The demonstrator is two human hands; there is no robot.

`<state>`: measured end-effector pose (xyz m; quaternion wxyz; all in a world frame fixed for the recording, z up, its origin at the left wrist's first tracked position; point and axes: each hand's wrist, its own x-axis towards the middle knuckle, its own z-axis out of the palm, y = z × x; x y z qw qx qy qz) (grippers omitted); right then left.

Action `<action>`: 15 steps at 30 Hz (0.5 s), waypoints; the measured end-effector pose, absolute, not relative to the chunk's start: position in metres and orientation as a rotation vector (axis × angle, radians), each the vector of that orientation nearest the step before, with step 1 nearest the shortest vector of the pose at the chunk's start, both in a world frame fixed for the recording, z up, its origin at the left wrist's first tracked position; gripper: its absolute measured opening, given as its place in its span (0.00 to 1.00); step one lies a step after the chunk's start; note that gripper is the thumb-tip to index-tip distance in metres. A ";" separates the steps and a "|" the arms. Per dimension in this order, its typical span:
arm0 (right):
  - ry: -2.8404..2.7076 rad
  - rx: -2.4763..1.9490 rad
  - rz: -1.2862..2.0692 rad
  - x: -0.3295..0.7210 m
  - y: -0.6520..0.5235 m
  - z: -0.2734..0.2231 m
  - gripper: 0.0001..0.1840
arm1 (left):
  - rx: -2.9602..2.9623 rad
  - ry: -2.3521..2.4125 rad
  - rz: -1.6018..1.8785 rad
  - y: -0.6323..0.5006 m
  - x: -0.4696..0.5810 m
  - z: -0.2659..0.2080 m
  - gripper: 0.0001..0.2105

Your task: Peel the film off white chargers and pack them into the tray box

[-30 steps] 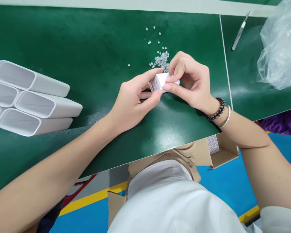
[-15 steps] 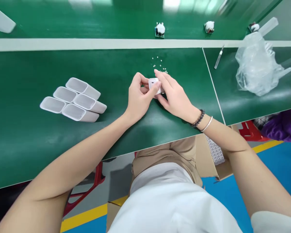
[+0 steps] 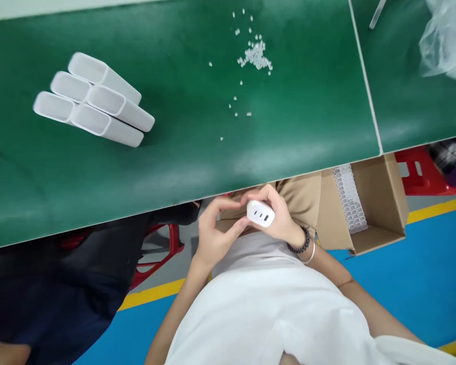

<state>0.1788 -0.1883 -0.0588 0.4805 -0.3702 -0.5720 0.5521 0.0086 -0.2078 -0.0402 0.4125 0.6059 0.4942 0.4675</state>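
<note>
A white charger casing (image 3: 261, 213) with three dark port slots on its face is held over my lap, just off the table's front edge. My right hand (image 3: 279, 215) wraps around its right side, fingers over the top. From the left, my left hand (image 3: 218, 228) curves in, its thumb against the casing's left edge and its other fingertips partly hidden behind. Small clear pellets (image 3: 256, 56) lie in a loose heap on the green table (image 3: 182, 101), with several scattered toward me. To the left, white open-ended sleeves (image 3: 114, 101) are stacked on their sides.
A cardboard box (image 3: 378, 197) holding rows of white parts stands below the table at right. A clear plastic bag (image 3: 450, 43) and a thin metal tool (image 3: 377, 14) lie at the far right. A person in dark clothes (image 3: 61, 284) sits close on the left, near a red stool (image 3: 167, 248).
Both hands have drawn back from the tabletop to over my lap with the casing, turned so its three-slot face shows. The pellet heap is now uncovered, and the view has tilted down.
</note>
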 end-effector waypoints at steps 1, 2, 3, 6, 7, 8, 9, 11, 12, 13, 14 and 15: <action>-1.362 -0.915 1.362 0.179 -0.188 -0.065 0.23 | 1.444 1.269 1.163 -0.209 0.012 -0.048 0.19; -1.337 -0.930 1.358 0.178 -0.186 -0.069 0.23 | 1.382 1.273 1.156 -0.210 0.017 -0.053 0.25; -1.320 -0.952 1.340 0.178 -0.185 -0.071 0.22 | 1.341 1.268 1.162 -0.211 0.023 -0.058 0.31; -1.279 -1.043 1.247 0.174 -0.185 -0.076 0.18 | 1.272 1.256 1.173 -0.210 0.044 -0.068 0.33; -1.256 -1.069 1.205 0.172 -0.185 -0.078 0.16 | 1.234 1.253 1.180 -0.209 0.051 -0.071 0.32; -1.235 -1.089 1.167 0.170 -0.186 -0.079 0.15 | 1.186 1.250 1.197 -0.208 0.058 -0.074 0.30; -1.215 -1.104 1.135 0.169 -0.186 -0.080 0.14 | 1.132 1.241 1.214 -0.206 0.064 -0.077 0.30; -1.184 -1.131 1.082 0.166 -0.186 -0.082 0.12 | 1.026 1.207 1.251 -0.200 0.073 -0.082 0.31; -1.171 -1.148 1.061 0.165 -0.186 -0.083 0.12 | 0.990 1.188 1.259 -0.197 0.077 -0.084 0.32; -1.160 -1.165 1.042 0.165 -0.185 -0.083 0.12 | 0.970 1.172 1.259 -0.193 0.079 -0.084 0.32; -1.150 -1.183 1.027 0.164 -0.183 -0.082 0.12 | 0.966 1.157 1.247 -0.189 0.080 -0.083 0.33; -1.138 -1.204 1.015 0.164 -0.182 -0.082 0.13 | 0.971 1.148 1.228 -0.186 0.080 -0.081 0.33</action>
